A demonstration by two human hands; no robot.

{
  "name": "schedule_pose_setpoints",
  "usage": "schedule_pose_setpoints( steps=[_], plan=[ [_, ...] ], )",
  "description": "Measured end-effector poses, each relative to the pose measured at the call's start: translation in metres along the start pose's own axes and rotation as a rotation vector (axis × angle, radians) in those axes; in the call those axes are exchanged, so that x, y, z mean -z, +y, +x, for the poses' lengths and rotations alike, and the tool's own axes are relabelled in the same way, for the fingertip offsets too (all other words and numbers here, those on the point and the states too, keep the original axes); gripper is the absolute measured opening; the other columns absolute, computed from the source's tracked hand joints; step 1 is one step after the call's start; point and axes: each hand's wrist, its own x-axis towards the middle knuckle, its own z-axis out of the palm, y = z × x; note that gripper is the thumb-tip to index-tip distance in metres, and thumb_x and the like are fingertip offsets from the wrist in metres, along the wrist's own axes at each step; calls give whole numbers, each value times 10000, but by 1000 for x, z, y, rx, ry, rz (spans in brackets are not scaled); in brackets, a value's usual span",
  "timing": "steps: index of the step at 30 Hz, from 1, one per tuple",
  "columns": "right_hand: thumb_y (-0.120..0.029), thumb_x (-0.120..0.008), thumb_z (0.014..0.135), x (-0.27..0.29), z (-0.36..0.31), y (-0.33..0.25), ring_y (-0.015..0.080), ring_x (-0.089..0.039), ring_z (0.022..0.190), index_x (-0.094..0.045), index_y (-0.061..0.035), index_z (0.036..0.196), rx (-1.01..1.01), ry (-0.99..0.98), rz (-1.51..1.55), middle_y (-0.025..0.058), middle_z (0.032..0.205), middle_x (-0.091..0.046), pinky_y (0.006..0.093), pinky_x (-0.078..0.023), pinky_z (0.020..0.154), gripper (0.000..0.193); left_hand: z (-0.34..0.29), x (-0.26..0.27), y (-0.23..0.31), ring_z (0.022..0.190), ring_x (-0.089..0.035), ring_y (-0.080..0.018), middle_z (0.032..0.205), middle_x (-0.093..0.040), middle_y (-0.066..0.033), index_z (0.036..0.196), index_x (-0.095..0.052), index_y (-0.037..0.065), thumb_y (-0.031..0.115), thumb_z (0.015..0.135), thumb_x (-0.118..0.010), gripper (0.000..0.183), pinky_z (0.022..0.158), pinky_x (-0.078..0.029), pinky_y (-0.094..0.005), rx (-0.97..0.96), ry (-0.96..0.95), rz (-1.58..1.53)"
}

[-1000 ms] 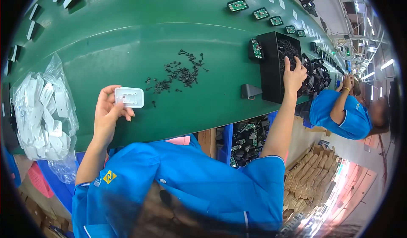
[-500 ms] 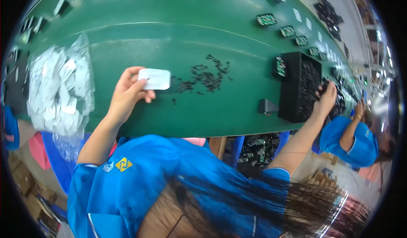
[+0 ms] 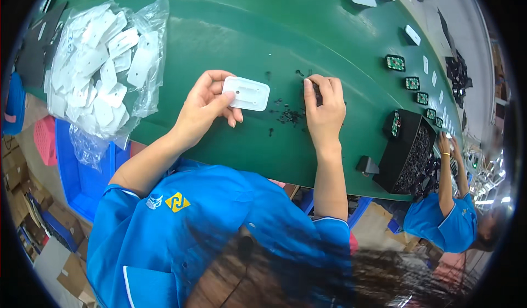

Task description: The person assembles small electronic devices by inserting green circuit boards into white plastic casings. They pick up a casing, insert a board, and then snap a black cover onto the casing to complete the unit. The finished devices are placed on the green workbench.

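Note:
A white plastic cover [image 3: 250, 93], rectangular with rounded corners and small holes, is pinched by its left end in my left hand [image 3: 211, 102]. Over the green table to its right, my right hand [image 3: 325, 105] points away from me with its fingers curled down. Small black parts show beneath and beside those fingers, so some may be in the grip; the fingertips are partly hidden. Between the two hands lies a loose scatter of small black parts [image 3: 291, 116] on the table, too small to name.
At the left, a clear plastic bag [image 3: 148, 72] holds many white covers. A black bin [image 3: 392, 162] of small black parts stands at the right, beside a small black block [image 3: 366, 165]. Green circuit boards [image 3: 395, 62] and white covers line the far right. A co-worker [image 3: 442, 214] sits there.
My right hand has come left from the black bin to the scattered black parts. My left hand still holds the white cover. The whole view has shifted.

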Motion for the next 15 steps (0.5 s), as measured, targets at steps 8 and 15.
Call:
schedule_pose_setpoints(
  steps=[8, 15],
  plan=[
    [-265, -748, 736, 12, 10, -27, 204, -597, 880, -688, -134, 915, 140, -88, -248, 3, 1044, -623, 324, -502, 684, 230, -6, 30, 9, 709, -620, -175, 1010, -596, -156, 1210, -385, -5, 68, 948, -489, 291, 570, -509, -257, -102, 94, 47],
    [-449, -720, 708, 15, 18, -19, 207, -563, 791, -688, -105, 875, 256, -116, -392, 29, 895, -614, 352, -410, 757, 383, -2, 43, 23, 713, -614, -177, 1016, -599, -164, 1235, -376, -20, 46, 941, -485, 321, 574, -495, -258, -229, 211, 57]
  ],
)
